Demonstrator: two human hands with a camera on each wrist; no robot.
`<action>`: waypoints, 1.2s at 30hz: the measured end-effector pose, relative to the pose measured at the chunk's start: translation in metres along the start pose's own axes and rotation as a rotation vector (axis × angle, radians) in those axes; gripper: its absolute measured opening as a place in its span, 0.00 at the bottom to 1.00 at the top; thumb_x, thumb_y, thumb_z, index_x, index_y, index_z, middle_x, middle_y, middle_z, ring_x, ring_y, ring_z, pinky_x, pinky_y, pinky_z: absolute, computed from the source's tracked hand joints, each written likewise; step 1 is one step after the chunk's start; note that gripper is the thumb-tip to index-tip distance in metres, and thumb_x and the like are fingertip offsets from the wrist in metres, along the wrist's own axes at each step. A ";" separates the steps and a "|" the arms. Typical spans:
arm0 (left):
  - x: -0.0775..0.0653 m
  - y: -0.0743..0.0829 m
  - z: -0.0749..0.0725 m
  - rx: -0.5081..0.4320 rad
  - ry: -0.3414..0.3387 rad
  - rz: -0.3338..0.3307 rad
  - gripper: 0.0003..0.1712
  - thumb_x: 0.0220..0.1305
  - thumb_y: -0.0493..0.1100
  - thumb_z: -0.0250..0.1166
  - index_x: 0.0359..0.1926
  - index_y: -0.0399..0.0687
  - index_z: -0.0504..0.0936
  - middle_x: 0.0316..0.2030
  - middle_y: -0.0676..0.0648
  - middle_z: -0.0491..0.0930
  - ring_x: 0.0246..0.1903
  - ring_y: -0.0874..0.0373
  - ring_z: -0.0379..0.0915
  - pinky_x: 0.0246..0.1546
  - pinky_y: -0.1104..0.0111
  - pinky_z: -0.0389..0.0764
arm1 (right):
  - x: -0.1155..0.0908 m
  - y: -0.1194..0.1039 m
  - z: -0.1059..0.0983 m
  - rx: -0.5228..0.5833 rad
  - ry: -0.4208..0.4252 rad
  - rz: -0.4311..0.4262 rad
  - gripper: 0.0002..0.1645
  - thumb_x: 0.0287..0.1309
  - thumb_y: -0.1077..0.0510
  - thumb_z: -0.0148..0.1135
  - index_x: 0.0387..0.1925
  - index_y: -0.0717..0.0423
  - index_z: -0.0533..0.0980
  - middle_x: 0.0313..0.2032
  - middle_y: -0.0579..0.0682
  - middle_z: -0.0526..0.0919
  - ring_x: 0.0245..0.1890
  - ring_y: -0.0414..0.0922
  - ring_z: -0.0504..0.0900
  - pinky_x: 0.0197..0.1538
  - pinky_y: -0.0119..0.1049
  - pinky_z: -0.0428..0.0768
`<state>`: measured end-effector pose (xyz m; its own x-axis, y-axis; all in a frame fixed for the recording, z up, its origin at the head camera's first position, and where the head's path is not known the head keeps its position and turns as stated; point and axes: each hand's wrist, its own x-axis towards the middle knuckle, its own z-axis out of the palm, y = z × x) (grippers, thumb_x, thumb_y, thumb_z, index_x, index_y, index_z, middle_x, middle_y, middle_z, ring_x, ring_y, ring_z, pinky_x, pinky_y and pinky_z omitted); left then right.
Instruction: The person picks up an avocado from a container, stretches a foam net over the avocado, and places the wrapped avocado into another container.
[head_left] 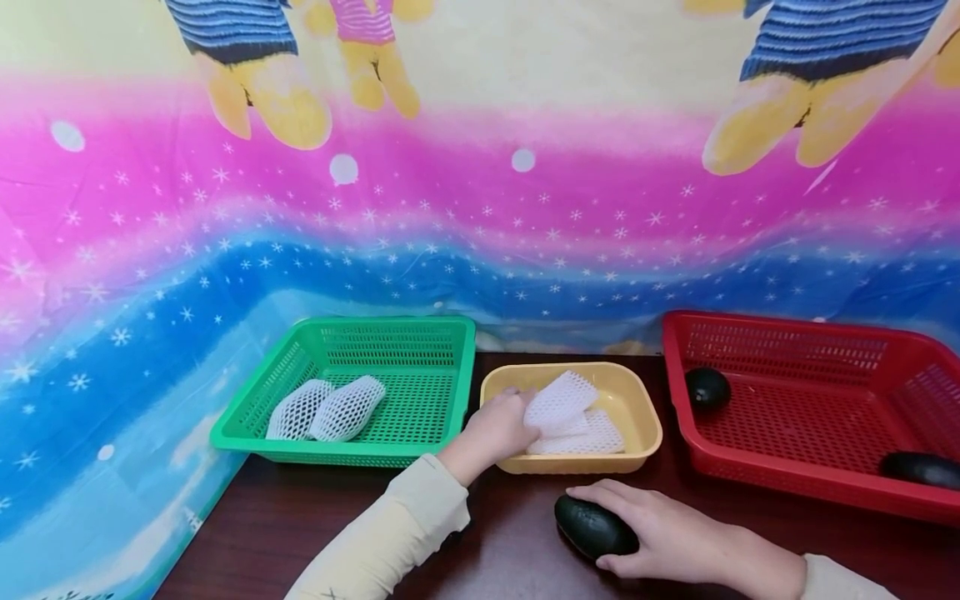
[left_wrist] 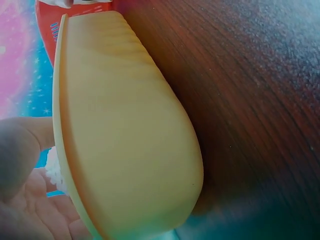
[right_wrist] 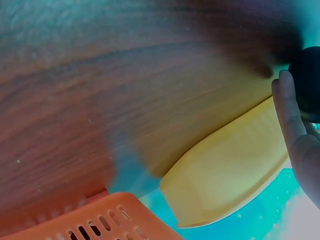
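Observation:
In the head view my left hand (head_left: 501, 429) reaches over the left rim of the yellow basin (head_left: 495, 458) and pinches a white foam net sleeve (head_left: 562, 400). Another foam net sleeve (head_left: 592, 435) lies beneath it in the basin. The left wrist view shows a bit of white net (left_wrist: 54, 170) between thumb and fingers, mostly hidden by the basin's wall. My right hand (head_left: 663, 533) grips a dark, glossy avocado (head_left: 596, 527) just in front of the basin, thumb on the near side and fingers over the far side. Only part of this avocado (right_wrist: 307, 82) enters the right wrist view.
At the left stands a green basket (head_left: 450, 375) with two plump foam net sleeves (head_left: 348, 408) in it. A red basket (head_left: 795, 467) on the right holds two dark avocados (head_left: 707, 389). Behind the dark wooden table (head_left: 495, 533) hangs a printed cloth (head_left: 480, 208).

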<state>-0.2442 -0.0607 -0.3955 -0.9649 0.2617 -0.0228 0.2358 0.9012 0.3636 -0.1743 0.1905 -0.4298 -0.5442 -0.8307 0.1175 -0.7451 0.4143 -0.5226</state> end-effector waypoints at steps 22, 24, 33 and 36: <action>-0.019 -0.002 -0.026 -0.081 0.147 0.133 0.31 0.67 0.46 0.71 0.69 0.49 0.77 0.59 0.44 0.79 0.50 0.52 0.80 0.48 0.61 0.83 | 0.002 -0.006 -0.013 0.075 -0.141 0.222 0.52 0.58 0.30 0.69 0.77 0.44 0.62 0.66 0.47 0.73 0.58 0.39 0.75 0.53 0.39 0.80; -0.022 -0.001 -0.029 -0.099 0.159 0.151 0.31 0.66 0.45 0.71 0.69 0.49 0.77 0.58 0.44 0.79 0.49 0.53 0.80 0.47 0.62 0.83 | 0.003 -0.007 -0.015 0.068 -0.145 0.224 0.52 0.58 0.29 0.68 0.77 0.44 0.62 0.66 0.47 0.73 0.59 0.40 0.75 0.53 0.39 0.80; -0.041 -0.004 -0.041 -0.161 0.202 0.199 0.29 0.67 0.43 0.70 0.68 0.49 0.78 0.58 0.46 0.79 0.49 0.54 0.80 0.45 0.63 0.83 | 0.004 -0.013 -0.028 -0.057 -0.046 0.156 0.52 0.61 0.27 0.63 0.78 0.46 0.60 0.68 0.48 0.73 0.62 0.47 0.77 0.57 0.45 0.80; -0.047 -0.005 -0.044 -0.185 0.192 0.210 0.30 0.67 0.43 0.70 0.69 0.48 0.77 0.57 0.47 0.80 0.49 0.56 0.79 0.44 0.64 0.83 | 0.004 -0.016 -0.034 -0.077 -0.004 0.139 0.50 0.63 0.28 0.62 0.77 0.47 0.62 0.67 0.47 0.73 0.62 0.47 0.77 0.57 0.45 0.80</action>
<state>-0.2053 -0.0928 -0.3548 -0.9056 0.3493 0.2405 0.4241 0.7518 0.5049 -0.1776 0.1937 -0.3925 -0.6429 -0.7646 0.0449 -0.6900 0.5528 -0.4671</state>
